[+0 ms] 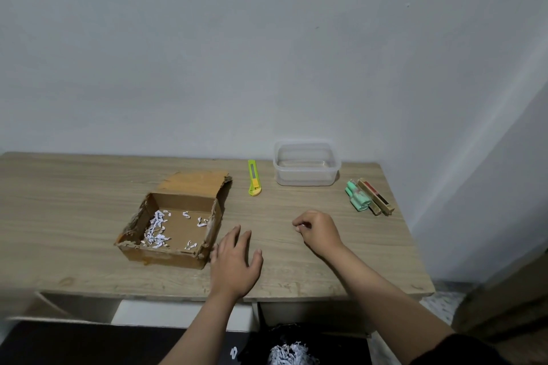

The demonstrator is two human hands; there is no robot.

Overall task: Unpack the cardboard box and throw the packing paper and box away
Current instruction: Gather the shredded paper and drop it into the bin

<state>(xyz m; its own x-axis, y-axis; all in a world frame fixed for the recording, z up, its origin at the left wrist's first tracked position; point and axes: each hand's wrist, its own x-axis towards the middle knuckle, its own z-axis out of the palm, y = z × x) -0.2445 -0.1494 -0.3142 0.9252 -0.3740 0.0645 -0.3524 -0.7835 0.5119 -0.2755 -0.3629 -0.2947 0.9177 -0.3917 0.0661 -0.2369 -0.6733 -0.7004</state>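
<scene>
My left hand (234, 264) lies flat, released, just right of the box (175, 221); my right hand (318, 231) pinches a paper shred (300, 227). Box looks light, floppy: grip its near wall.

A wooden table (89, 181) stands against a pale wall. A cardboard box (173, 222) sits on it with its top open and its flap leaning back. Small white paper bits (155, 230) lie inside the box. Just right of the box lies a green and yellow cutter (253, 178). Farther right of the box, near the wall, sits a clear plastic tub (306, 163). Much farther right of the box, near the table's edge, lie green markers (357, 200) and thin flat boxes (376, 196), touching each other. The left hand (234, 261) rests flat on the table, just beside the box's near right corner.
</scene>
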